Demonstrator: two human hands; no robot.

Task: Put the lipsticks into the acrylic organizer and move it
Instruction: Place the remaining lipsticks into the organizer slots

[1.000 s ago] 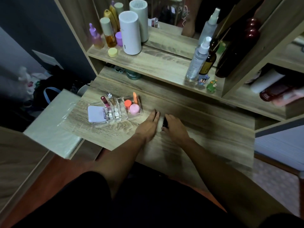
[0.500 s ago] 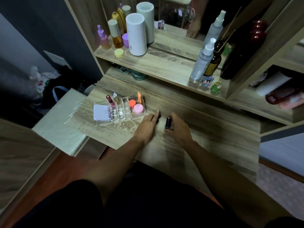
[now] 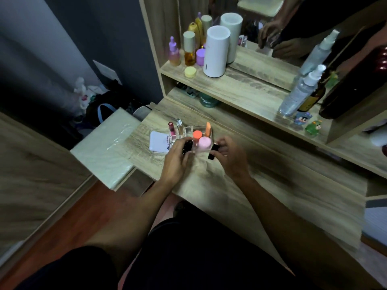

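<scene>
The clear acrylic organizer (image 3: pixel 188 130) stands on the left part of the wooden desk (image 3: pixel 272 174). In it are a pink-red lipstick (image 3: pixel 171 129), a clear silver-topped tube (image 3: pixel 179 126), an orange pot, a pink pot (image 3: pixel 204 142), an orange stick and a white compact (image 3: pixel 159 141). My left hand (image 3: pixel 178 159) grips a black lipstick (image 3: pixel 187 146) over the organizer's front edge. My right hand (image 3: pixel 229 158) holds a second black lipstick (image 3: pixel 213 151) just right of the organizer.
A raised shelf (image 3: pixel 240 88) behind the desk carries a white cylinder (image 3: pixel 216 51), coloured bottles, spray bottles (image 3: pixel 297 95) and small figurines (image 3: pixel 302 118). A mirror stands behind it. A pale wrapped block (image 3: pixel 106 145) adjoins the desk's left edge.
Both hands have lifted from the desk and moved left toward the organizer, each carrying a black lipstick. The camera has shifted, so the desk now sits further right in view.
</scene>
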